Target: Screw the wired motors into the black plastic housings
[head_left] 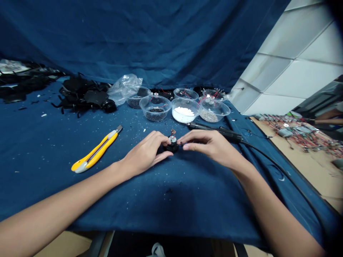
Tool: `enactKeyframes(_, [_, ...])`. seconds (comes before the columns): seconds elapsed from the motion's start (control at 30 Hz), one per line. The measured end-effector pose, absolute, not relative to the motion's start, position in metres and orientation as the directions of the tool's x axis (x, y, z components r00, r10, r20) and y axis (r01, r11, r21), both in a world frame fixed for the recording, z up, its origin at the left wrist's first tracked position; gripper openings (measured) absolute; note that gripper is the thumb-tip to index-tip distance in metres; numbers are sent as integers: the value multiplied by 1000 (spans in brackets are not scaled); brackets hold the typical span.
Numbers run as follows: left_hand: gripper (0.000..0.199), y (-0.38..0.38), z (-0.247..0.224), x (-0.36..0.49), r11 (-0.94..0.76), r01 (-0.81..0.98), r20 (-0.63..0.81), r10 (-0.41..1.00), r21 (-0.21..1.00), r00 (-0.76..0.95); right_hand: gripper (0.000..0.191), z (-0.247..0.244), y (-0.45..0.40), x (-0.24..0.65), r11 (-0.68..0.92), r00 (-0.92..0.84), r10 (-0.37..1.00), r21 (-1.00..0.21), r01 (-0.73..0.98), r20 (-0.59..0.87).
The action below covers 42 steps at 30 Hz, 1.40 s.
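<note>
A small round black part [171, 147] with a white and copper piece on top sits on the blue cloth [166, 192] at the middle of the view. My left hand [146, 151] grips it from the left with curled fingers. My right hand [206, 144] comes in from the right, its fingertips pressed against the part's side. Just behind my right hand lies a black soldering iron [214, 130], its cord running off to the right. A yellow utility knife [96, 150] lies left of my left hand.
Clear plastic bowls of dark granules [154, 108], white granules [184, 113] and grey granules [213, 110] stand at the back. Black parts [83, 94] and a plastic bag [124, 89] lie back left. Wired components [294, 134] cover cardboard at right.
</note>
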State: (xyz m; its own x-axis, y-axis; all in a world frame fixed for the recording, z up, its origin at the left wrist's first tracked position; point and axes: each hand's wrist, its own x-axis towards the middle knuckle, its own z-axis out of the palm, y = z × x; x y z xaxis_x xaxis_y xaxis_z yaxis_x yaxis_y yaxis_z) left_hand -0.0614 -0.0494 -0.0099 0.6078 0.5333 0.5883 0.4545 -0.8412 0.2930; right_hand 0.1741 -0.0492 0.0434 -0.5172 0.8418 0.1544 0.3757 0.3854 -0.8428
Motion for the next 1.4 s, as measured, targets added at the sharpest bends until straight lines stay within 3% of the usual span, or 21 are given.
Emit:
enactKeyframes(0.13, [29, -58, -5, -56, -891, 383, 667, 441, 245, 600, 15, 41, -55, 168, 560, -600, 763, -707, 432, 238])
enactKeyframes(0.3, [25, -62, -1, -54, -891, 382, 627, 447, 247, 638, 14, 35, -60, 162, 590, -601, 762, -644, 487, 243])
enactKeyframes(0.37, [22, -63, 1, -56, -891, 394, 595, 447, 227, 668, 15, 35, -60, 162, 529, -585, 787, -699, 481, 194])
enactKeyframes(0.5, [14, -63, 3, -59, -897, 397, 544, 434, 192, 718, 23, 35, -58, 162, 253, -558, 830, -882, 397, -13])
enactKeyframes(0.57, [13, -63, 3, -59, -904, 377, 548, 424, 203, 721, 30, 33, -55, 161, 164, -506, 862, -924, 345, -36])
enactKeyframes(0.7, [11, -67, 0, -59, -912, 353, 547, 408, 209, 731, 34, 20, -47, 152, 269, -309, 939, -880, 391, 149])
enactKeyframes(0.87, [12, -72, -3, -56, -909, 365, 562, 413, 203, 717, 43, 2, -46, 138, 416, -339, 901, -760, 500, 270])
enactKeyframes(1.03, [9, -70, -4, -57, -888, 387, 575, 457, 248, 679, 23, 4, -48, 135, 424, -328, 903, -704, 569, 279])
enactKeyframes(1.4, [21, -65, -3, -63, -873, 481, 551, 360, -87, 753, 16, 4, -44, 140, 429, -325, 900, -718, 548, 289])
